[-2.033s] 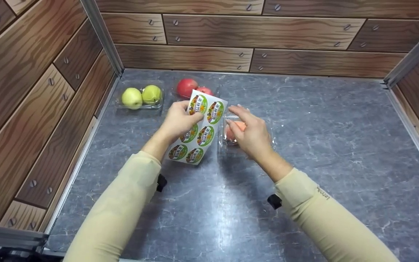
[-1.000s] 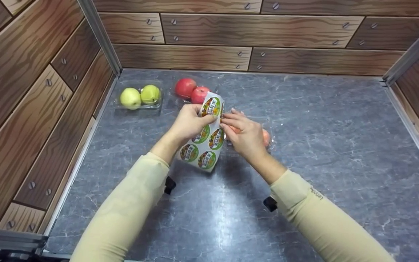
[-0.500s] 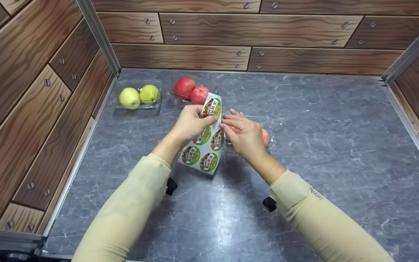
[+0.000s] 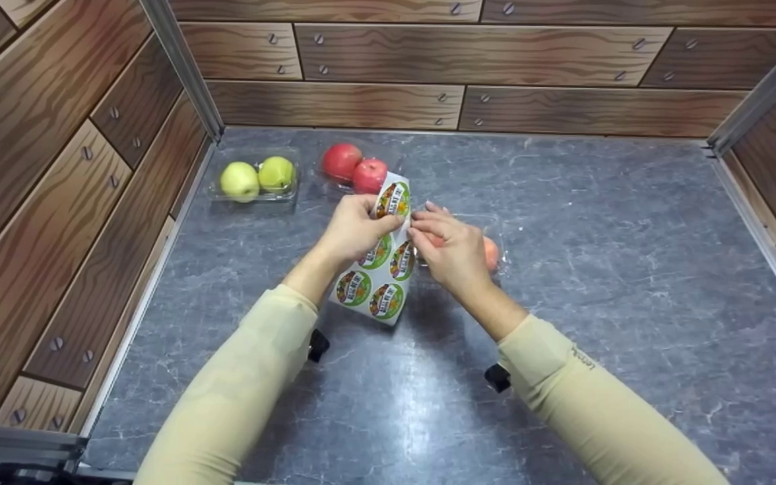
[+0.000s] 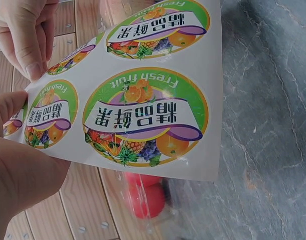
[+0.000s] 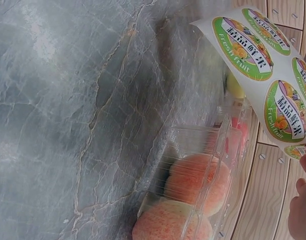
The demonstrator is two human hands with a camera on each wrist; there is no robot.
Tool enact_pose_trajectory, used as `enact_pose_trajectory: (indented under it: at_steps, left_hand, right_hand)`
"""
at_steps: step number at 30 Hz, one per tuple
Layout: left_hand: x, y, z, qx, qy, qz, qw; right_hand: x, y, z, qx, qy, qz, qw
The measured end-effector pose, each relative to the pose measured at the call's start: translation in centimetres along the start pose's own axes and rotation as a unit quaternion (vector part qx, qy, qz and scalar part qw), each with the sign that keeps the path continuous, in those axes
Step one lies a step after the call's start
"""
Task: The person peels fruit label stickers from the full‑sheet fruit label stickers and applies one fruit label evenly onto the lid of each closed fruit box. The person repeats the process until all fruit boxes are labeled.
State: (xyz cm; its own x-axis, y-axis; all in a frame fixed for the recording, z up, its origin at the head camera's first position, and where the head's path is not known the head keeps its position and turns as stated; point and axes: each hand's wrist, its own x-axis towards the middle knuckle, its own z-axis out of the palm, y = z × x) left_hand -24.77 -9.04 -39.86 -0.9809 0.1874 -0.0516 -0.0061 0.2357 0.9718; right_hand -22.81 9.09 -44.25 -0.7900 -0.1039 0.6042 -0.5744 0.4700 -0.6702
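My left hand (image 4: 354, 229) grips a white sheet of stickers (image 4: 368, 275) at its left side, thumb on top. Oval fruit labels with green borders and "Fresh fruit" print cover the sheet, as the left wrist view shows of one label (image 5: 145, 117). At the opposite edge, my right hand (image 4: 454, 249) pinches the sheet's edge by a label, thumb against fingertips. The sheet is held up off the table and bends near that pinch. Below the right hand stands a clear plastic box with two peaches (image 6: 198, 182), partly hidden by the hand in the head view.
At the back left, a clear box holds two yellow-green apples (image 4: 240, 182). Beside it, another clear box holds two red apples (image 4: 342, 162), partly overlapped by the sheet. Wood-patterned walls (image 4: 388, 57) enclose the grey marbled table (image 4: 630, 269).
The right hand has come left from over the peach box to the sheet's edge. The left hand and sheet have shifted slightly right, and the sheet has turned; almost nothing moves in the last half second.
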Motion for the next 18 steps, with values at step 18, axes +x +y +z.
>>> enact_pose_trajectory:
  at_steps: [18]
  left_hand:
    - [-0.13, -0.23, -0.23, 0.007, -0.004, -0.004, 1.0000]
  right_hand:
    - [-0.18, 0.24, -0.26, -0.024, -0.023, 0.044, 0.9985]
